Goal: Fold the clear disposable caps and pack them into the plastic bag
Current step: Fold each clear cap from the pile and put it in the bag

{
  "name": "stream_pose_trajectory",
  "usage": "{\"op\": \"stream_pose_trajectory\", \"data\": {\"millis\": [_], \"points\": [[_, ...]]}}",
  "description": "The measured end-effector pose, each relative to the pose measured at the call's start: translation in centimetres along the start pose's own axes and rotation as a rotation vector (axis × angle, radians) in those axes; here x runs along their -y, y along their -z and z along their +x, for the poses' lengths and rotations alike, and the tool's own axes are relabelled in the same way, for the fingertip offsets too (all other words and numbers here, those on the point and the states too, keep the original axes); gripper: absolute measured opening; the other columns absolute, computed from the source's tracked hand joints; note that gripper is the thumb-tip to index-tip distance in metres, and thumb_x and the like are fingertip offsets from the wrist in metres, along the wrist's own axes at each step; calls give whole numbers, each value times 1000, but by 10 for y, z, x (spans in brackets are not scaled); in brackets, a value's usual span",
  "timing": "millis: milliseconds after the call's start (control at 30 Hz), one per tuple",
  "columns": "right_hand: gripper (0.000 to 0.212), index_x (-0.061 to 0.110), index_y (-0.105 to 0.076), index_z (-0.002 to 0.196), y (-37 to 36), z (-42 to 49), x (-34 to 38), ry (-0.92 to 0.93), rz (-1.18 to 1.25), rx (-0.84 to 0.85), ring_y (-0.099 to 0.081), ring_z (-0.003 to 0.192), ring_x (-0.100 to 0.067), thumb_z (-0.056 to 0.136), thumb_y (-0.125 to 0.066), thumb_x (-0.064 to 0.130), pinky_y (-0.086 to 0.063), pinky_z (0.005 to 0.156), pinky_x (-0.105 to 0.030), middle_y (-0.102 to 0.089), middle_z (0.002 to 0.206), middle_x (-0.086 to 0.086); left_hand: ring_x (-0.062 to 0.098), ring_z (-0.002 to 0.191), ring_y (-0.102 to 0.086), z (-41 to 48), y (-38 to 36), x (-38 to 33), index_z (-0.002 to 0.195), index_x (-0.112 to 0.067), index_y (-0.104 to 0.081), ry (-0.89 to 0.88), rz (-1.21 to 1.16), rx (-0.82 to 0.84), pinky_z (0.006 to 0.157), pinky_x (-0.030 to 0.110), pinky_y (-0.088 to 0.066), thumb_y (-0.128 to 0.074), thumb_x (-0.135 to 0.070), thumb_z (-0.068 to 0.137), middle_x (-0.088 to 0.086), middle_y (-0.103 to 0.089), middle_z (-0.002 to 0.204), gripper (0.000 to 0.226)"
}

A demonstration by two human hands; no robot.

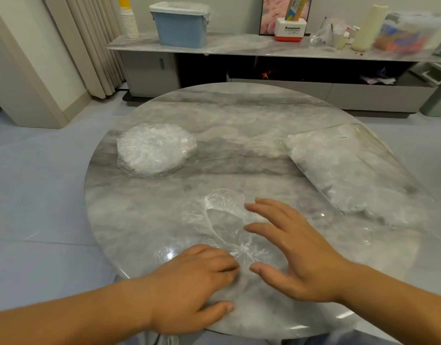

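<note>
One clear disposable cap (221,220) lies spread and partly folded on the round marble table (239,115), near the front. My left hand (197,282) presses down on its near edge, fingertips at the gathered elastic. My right hand (291,250) hovers over the cap's right side with fingers straight and spread, holding nothing. A stack of clear caps (155,149) sits at the table's left. The plastic bag (349,168), with several crumpled caps inside, lies at the right edge.
Behind the table runs a low marble-topped cabinet (239,46) with a blue bin (180,24), paper cups (129,19), a red and white box (290,29) and clutter. Curtains hang at the left. Grey floor surrounds the table.
</note>
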State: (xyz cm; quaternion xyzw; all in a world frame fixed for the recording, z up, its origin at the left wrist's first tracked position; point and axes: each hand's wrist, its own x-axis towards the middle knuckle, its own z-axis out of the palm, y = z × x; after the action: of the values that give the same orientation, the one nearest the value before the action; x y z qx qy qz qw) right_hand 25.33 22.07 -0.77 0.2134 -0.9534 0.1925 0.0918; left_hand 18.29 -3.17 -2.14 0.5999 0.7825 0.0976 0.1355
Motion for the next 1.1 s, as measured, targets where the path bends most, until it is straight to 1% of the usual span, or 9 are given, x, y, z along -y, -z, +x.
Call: {"op": "stream_pose_trajectory", "data": {"millis": [100,233,367,533,667,800,867,967,1100], "points": [[54,25,-63,131,-9,-7,-8,-19,5,136,-37,145,-10,94,-56,63,-37,117,-37,-54,145,8,6,119,-50,-1,3,4,128,-32,-60,-16,26,-54,106,23,-27,-45,-53,99,-17,-57,129,38],[61,31,-58,136,-13,-9,-18,-141,38,314,-32,144,-3,93,-43,72,-30,118,-28,-43,154,10,10,108,-57,2,4,21,117,-34,-61,66,64,-224,95,24,-39,-58,-53,89,-14,-59,120,34],[65,31,-57,137,-14,-9,-18,-187,17,295,-36,141,-5,91,-40,74,-30,117,-26,-44,152,10,8,117,-51,11,4,38,130,-35,-52,169,-25,-184,100,22,-35,-59,-61,86,-14,-54,127,52],[60,34,-63,127,-17,-12,-18,-223,8,253,-41,135,-9,88,-44,75,-38,111,-35,-49,146,8,6,100,-47,24,3,44,121,-39,-58,172,73,-276,86,20,-26,-59,-63,81,-17,-51,107,46],[51,37,-67,119,-21,-16,-22,-218,22,211,-45,132,-13,86,-51,74,-43,105,-40,-52,143,4,5,111,-42,27,1,41,137,-37,-45,210,-15,-280,97,25,-31,-60,-65,81,-16,-50,118,64],[47,38,-69,115,-25,-16,-26,-204,29,200,-46,132,-15,87,-53,71,-44,104,-42,-51,143,4,15,117,-45,26,-2,40,132,-29,-52,170,75,-374,100,34,-41,-78,-52,77,-6,-48,127,66],[46,38,-70,114,-25,-15,-27,-202,25,198,-46,132,-16,87,-53,71,-44,104,-42,-52,142,3,21,124,-41,26,-3,39,137,-28,-49,197,117,-405,104,37,-36,-79,-54,74,-1,-43,136,74],[46,37,-70,114,-26,-14,-27,-195,8,192,-48,130,-16,87,-53,71,-45,102,-42,-54,140,2,24,132,-40,28,-2,39,119,-33,-63,120,124,-362,107,40,-35,-69,-57,80,1,-48,142,46],[48,37,-70,115,-25,-15,-26,-180,-4,190,-47,132,-19,85,-55,72,-46,101,-43,-51,144,0,17,115,-56,28,-6,46,89,-30,-77,32,98,-330,95,36,-49,-58,-49,88,-4,-64,122,27]]}}
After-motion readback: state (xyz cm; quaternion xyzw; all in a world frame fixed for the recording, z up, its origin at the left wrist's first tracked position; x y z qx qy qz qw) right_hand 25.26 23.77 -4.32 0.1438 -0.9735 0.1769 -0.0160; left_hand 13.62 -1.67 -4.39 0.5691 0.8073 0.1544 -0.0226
